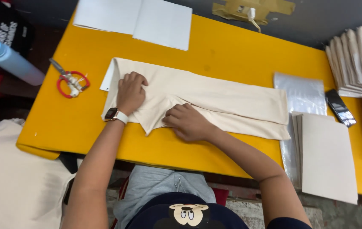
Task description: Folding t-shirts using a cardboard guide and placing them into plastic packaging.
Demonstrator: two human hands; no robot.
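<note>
A cream folded garment (215, 95) lies lengthwise on the yellow table (232, 51), with a white card sticking out at its left end. My left hand (130, 91), with a watch on the wrist, presses down on the garment's left end, fingers curled. My right hand (187, 122) rests on a folded sleeve flap near the front edge, fingers bent and pinching the cloth.
Red-handled scissors (71, 81) lie left of the garment. White sheets (138, 19) sit at the back. Clear bags (303, 95) and a stack of grey cards (327, 157) lie to the right, with packed garments (359, 61) and a dark phone (340, 107) beyond. A blue bottle (7, 59) stands left.
</note>
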